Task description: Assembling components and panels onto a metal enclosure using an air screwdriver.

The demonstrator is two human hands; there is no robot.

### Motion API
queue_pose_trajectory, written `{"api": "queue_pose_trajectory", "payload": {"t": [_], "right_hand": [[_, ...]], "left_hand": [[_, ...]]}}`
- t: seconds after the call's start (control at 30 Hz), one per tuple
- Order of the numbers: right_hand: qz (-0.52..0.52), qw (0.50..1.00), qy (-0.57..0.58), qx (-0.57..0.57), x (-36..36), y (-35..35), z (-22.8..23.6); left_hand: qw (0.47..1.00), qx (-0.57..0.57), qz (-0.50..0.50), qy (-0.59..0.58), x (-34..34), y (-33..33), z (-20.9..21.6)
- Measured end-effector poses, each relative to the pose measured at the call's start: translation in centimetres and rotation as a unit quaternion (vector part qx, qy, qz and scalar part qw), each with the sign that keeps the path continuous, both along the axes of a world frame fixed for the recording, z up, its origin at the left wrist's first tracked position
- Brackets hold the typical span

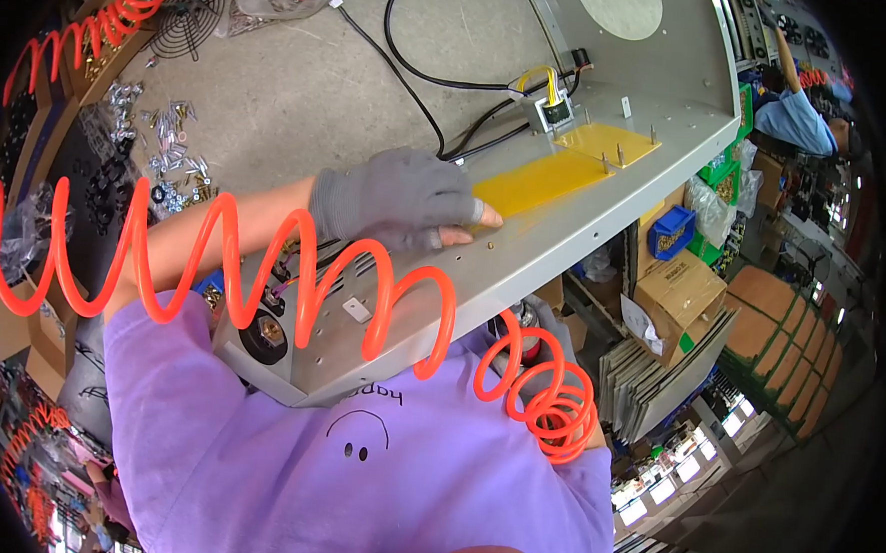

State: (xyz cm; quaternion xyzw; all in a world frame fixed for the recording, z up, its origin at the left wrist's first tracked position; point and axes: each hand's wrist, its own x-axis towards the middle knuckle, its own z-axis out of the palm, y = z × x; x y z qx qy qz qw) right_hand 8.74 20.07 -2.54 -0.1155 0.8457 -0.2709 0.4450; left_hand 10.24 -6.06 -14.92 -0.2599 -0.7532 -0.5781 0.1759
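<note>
My left hand (402, 199), in a grey fingertip-less glove, rests on a grey metal housing (523, 271) near the end of a yellow sheet (543, 182). Its fingers are bent, thumb and forefinger close together at the panel; whatever may be between them is too small to tell. Low at the right, beyond the housing's edge, my right hand (535, 383) is gloved in grey and mostly covered by a red coiled hose (566, 423). It appears closed round a dark cylindrical tool (530, 349) with a red band, only partly visible.
Metal studs (620, 154) stick up by the yellow sheet, near a connector with yellow wires (552, 110). Black cables (404, 69) cross the bench. Loose screws (174, 147) and a round wire guard (188, 23) lie left. Cardboard boxes (678, 294) and blue bins (672, 231) stand right.
</note>
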Motion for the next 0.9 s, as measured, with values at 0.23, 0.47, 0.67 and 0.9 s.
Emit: {"api": "queue_pose_trajectory", "payload": {"t": [0.23, 0.47, 0.67, 0.9], "right_hand": [[0.042, 0.994, -0.097, 0.037, -1.3, -0.6, 1.3], [-0.108, 0.991, -0.072, -0.016, 0.1, -1.1, 0.6], [-0.170, 0.978, -0.123, -0.006, -0.2, -0.9, 0.7], [0.000, 0.999, -0.031, -0.022, 0.0, -0.1, 0.3]], "left_hand": [[0.993, -0.113, 0.032, -0.010, 0.2, -0.1, 0.7], [0.981, -0.171, 0.062, -0.066, -2.7, -0.7, -1.9], [0.963, -0.047, -0.051, -0.262, -6.4, 0.6, -3.2], [0.946, -0.151, -0.148, -0.247, -9.9, 0.2, -3.6]]}}
